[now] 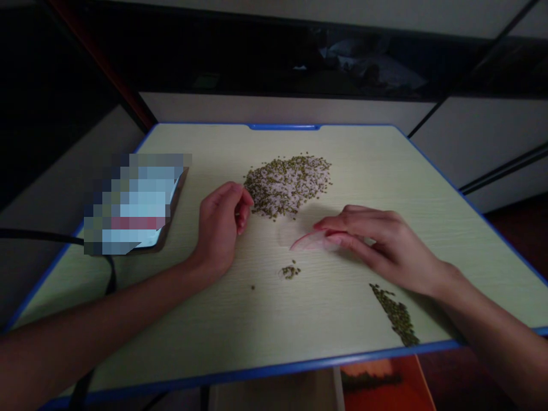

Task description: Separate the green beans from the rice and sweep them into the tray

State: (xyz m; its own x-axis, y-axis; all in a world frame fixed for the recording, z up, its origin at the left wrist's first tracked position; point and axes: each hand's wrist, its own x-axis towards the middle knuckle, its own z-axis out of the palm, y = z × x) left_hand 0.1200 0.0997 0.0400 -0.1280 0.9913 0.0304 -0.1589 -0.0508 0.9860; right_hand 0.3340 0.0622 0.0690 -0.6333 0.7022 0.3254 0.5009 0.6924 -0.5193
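Observation:
A mixed heap of small green beans and pale grains lies on the light tabletop. My left hand rests at the heap's left edge, its fingers curled with the tips pinched together beside the grains. My right hand lies lower right of the heap, its fingers closed on a thin clear plastic piece with a red edge that lies flat on the table. A tiny cluster of green beans sits below that piece. A longer strip of sorted green beans lies under my right wrist, near the front edge.
A phone-like device with a blurred screen lies at the table's left, and a dark cable runs off to the left. The table has a blue rim. Dark shelving stands behind.

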